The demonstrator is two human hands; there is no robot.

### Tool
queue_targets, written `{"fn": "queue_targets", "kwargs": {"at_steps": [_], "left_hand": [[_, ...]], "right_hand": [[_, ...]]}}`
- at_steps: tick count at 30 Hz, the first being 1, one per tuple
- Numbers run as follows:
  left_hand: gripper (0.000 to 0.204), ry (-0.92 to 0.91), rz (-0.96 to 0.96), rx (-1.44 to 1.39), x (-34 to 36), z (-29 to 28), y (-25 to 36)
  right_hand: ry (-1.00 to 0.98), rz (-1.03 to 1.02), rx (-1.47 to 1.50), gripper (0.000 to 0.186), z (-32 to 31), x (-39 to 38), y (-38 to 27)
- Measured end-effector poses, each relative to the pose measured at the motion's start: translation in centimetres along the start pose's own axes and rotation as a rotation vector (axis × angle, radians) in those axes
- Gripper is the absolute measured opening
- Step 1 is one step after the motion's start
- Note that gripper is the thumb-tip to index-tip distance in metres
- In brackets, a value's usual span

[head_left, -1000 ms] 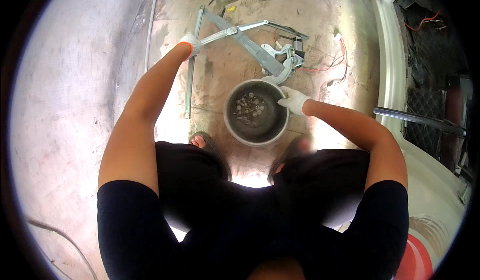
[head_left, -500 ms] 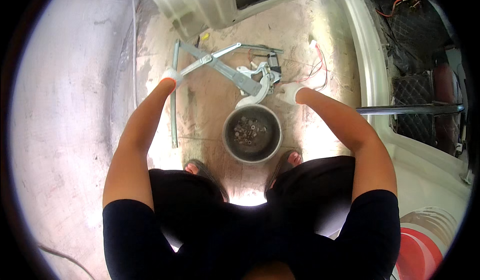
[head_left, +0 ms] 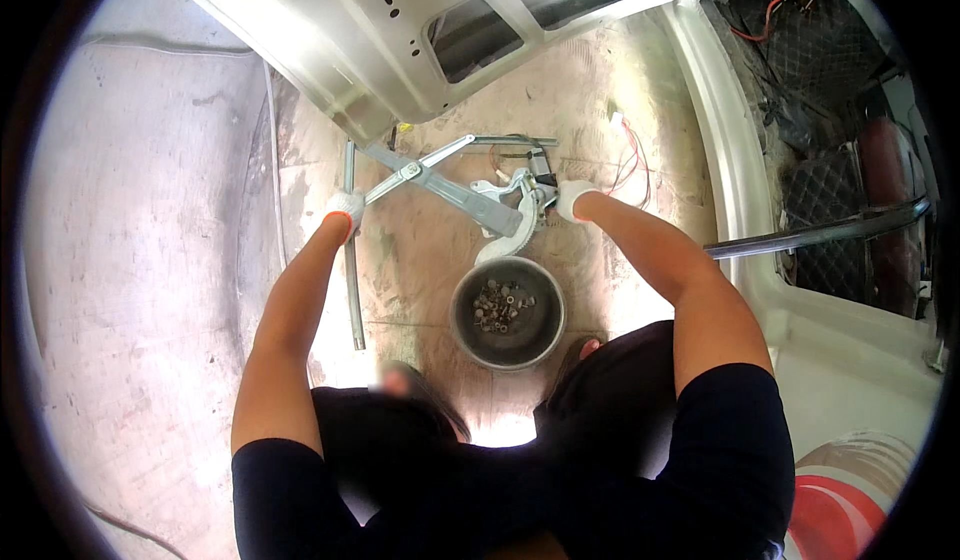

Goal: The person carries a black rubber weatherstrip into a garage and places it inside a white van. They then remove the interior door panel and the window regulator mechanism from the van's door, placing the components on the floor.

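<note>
A scissor-type car window regulator of grey metal, with crossed arms and a toothed curved plate, is spread out in front of me. My gloved left hand is closed around its long left rail, where a crossing arm meets it. At the other end, my gloved right hand is closed at the small dark motor, with its fingertips partly hidden. Just nearer than the toothed plate stands a round metal bowl with several nuts, bolts and washers in it.
A bare pale car door hangs over the far side, and its sill frame runs down the right. A dark strip juts from there. Red wires lie beyond my right hand. A red-and-white bucket stands lower right.
The view has tilted, so the door fills more of the top and the regulator and bowl sit lower. My right hand has come closer against the motor; my left keeps its hold.
</note>
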State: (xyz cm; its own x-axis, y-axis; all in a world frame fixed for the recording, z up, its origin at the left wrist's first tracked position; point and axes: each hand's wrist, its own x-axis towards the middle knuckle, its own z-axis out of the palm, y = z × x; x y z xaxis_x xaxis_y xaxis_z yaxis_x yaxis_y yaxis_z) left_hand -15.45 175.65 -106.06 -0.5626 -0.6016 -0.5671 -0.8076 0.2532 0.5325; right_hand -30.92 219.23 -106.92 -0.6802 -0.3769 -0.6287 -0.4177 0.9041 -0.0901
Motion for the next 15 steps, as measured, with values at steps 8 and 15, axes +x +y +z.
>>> {"fn": "queue_targets", "kwargs": {"at_steps": [8, 15], "left_hand": [[0.048, 0.034, -0.013, 0.017, 2.8, -0.5, -1.0], [0.031, -0.113, -0.058, 0.025, 2.3, -2.9, 1.7]], "right_hand": [[0.035, -0.095, -0.393, 0.036, -1.0, -2.8, -1.4], [-0.085, -0.019, -0.248, 0.024, 1.3, 2.6, 5.2]]}}
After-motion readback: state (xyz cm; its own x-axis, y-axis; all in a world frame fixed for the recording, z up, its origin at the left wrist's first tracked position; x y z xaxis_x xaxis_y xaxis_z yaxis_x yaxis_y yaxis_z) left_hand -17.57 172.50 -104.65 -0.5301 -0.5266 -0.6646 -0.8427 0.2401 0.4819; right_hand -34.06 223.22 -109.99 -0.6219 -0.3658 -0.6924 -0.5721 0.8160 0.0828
